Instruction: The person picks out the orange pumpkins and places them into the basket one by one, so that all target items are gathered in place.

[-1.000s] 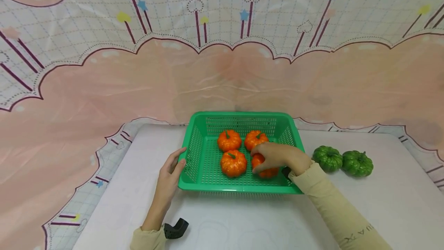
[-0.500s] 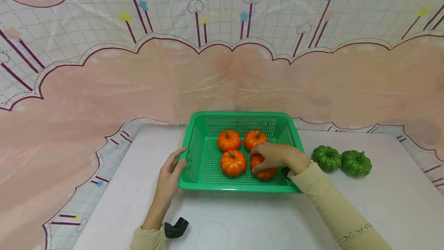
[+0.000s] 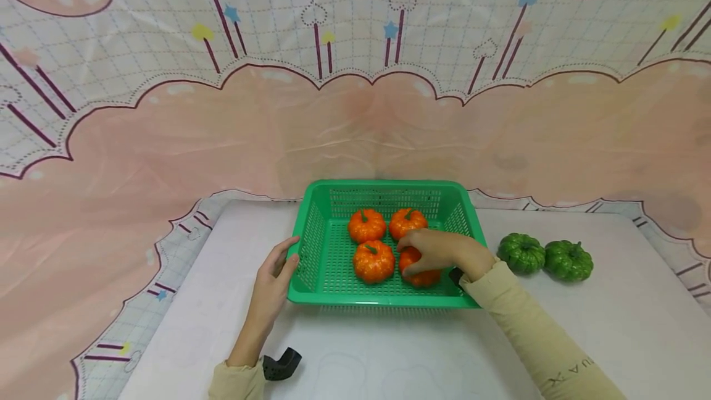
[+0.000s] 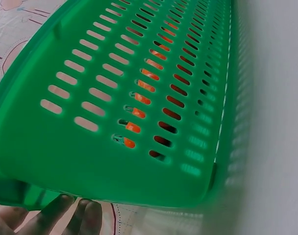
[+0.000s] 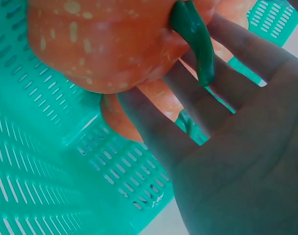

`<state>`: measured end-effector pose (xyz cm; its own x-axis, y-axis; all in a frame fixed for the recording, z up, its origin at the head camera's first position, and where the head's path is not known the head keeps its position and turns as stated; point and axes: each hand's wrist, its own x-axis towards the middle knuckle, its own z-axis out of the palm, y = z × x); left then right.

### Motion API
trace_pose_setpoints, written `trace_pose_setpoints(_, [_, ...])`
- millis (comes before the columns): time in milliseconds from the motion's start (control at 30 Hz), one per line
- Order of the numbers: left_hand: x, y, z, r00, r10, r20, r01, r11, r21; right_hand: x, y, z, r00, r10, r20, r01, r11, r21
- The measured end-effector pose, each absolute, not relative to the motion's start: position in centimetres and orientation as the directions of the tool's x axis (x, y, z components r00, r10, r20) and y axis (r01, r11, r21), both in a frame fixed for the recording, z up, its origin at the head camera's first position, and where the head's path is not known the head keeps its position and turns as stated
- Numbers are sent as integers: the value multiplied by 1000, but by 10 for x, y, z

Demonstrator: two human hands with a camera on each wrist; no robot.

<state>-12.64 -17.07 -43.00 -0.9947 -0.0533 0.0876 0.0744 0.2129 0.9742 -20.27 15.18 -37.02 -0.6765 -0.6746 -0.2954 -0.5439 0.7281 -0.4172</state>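
A green perforated plastic basket (image 3: 383, 300) holds several small orange pumpkins with green stems. My right hand (image 3: 441, 250) reaches over its right side, thumb and fingers around the front right pumpkin (image 3: 416, 272). From the right wrist, that pumpkin (image 5: 105, 44) fills the upper part, with the fingers (image 5: 222, 90) spread along its far side. Beside it sit the front left pumpkin (image 3: 374, 262), the back left pumpkin (image 3: 366, 226) and the back right pumpkin (image 3: 408, 223). At the basket's left rim, my left hand (image 3: 273, 273) rests extended fingers, their tips (image 4: 92, 215) touching the plastic.
Two green pumpkins, the nearer-in one (image 3: 521, 254) and the outer one (image 3: 569, 261), lie on the white table (image 3: 383, 350) right of the basket. A patterned pink and white cloth (image 3: 355, 122) hangs behind. A black wrist device (image 3: 282, 365) sits by the left sleeve.
The head view shifts very slightly. Both hands keep their places, the right around the pumpkin and the left at the basket rim.
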Motion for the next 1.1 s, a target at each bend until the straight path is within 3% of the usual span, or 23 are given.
trace_pose_setpoints(300, [-128,-170,-417,-986,-55,159,129,365,922,-199,154,-366,-686,-673,-275,-560,730,-391])
trace_pose_setpoints(567, [-132,-177,-400,-975,-95,199,150,378,914,-192,158,-353,-685,-695,-219,-593,706,-387])
trace_pose_setpoints(833, [-134,-173,-383,-951,-12,308,272,436,858,-183,166,-337,-691,-712,-124,-632,679,-374])
trace_pose_setpoints(1100, [-131,-168,-362,-934,79,349,341,491,802,-171,176,-321,-751,-655,-82,-589,721,-365])
